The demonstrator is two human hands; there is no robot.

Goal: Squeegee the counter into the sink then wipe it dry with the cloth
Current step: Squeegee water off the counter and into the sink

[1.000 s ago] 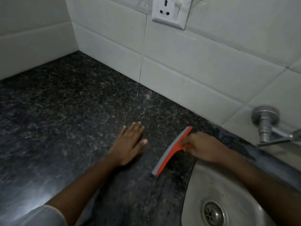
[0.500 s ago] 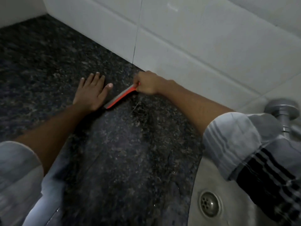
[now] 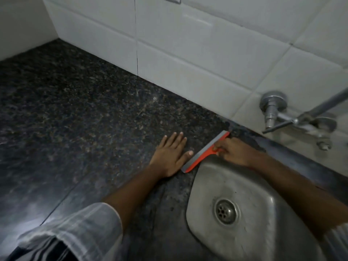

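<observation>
A small orange squeegee with a grey blade lies edge-down on the dark speckled granite counter, right at the rim of the steel sink. My right hand grips its handle from the sink side. My left hand rests flat on the counter just left of the blade, fingers spread, thumb almost touching it. No cloth is in view.
White wall tiles run along the back of the counter. A chrome tap sticks out of the wall above the sink's far side. The sink drain sits low in the bowl.
My right hand has drawn the squeegee from near the back wall rightward across the counter to the sink's rim. My left hand stays flat beside it.
</observation>
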